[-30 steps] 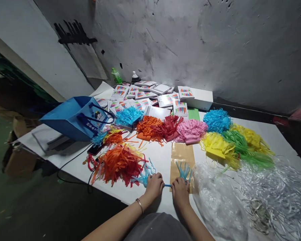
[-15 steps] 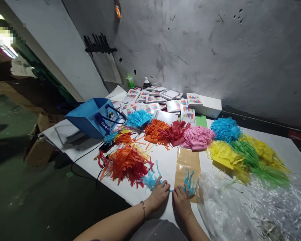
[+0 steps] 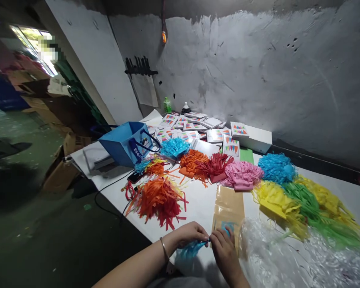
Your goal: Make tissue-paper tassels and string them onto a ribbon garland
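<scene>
both hands pinch a light blue paper tassel [image 3: 192, 249] at the near edge of the white table [image 3: 198, 200], left hand [image 3: 189, 236] and right hand [image 3: 225, 250] closed on it, so a hard tug could tear its thin fringe.

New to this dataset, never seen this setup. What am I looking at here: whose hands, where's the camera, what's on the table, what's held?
No machine: one person with bare hands, filmed by a camera on their head, looking down. The left hand and right hand pinch a light blue paper tassel between them at the near edge of a white table. On the table lie fringed paper bundles in many colours, a blue bag, small printed boxes and clear plastic wrap.
</scene>
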Available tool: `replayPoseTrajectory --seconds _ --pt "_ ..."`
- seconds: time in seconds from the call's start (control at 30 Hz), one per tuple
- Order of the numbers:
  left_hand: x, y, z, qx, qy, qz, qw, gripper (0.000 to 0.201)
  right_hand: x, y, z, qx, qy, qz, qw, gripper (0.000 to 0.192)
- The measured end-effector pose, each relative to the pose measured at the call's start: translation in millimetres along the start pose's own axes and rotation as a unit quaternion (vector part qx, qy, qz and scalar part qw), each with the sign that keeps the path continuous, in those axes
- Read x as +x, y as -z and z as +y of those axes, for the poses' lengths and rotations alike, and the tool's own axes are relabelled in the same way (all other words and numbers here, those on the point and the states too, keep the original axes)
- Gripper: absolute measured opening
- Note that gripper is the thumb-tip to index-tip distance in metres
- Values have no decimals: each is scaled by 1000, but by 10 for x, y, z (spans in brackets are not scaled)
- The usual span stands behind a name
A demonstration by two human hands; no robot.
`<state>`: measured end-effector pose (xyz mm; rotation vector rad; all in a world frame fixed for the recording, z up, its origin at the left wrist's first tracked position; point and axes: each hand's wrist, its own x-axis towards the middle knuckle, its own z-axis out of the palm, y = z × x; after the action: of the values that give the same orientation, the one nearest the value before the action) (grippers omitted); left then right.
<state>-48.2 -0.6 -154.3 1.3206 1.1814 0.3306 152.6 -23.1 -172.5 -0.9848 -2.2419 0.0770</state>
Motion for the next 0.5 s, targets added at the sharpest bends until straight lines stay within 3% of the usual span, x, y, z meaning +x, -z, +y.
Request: replayPoseTrajectory --seconds 0.1,0.23,0.33,0.5 --pt "-166 5 260 -178 28 -48 982 43 155 346 -139 29 -14 7 999 17" --pt "-337 -86 599 -303 -5 -56 951 41 271 583 -345 105 -109 105 983 8" --pt "-402 -245 770 -344 -69 4 937 42 284 634 -463 189 -196 164 948 9" --pt "-404 -480 893 -335 -129 145 922 41 259 643 -520 255 -242 176 919 16"
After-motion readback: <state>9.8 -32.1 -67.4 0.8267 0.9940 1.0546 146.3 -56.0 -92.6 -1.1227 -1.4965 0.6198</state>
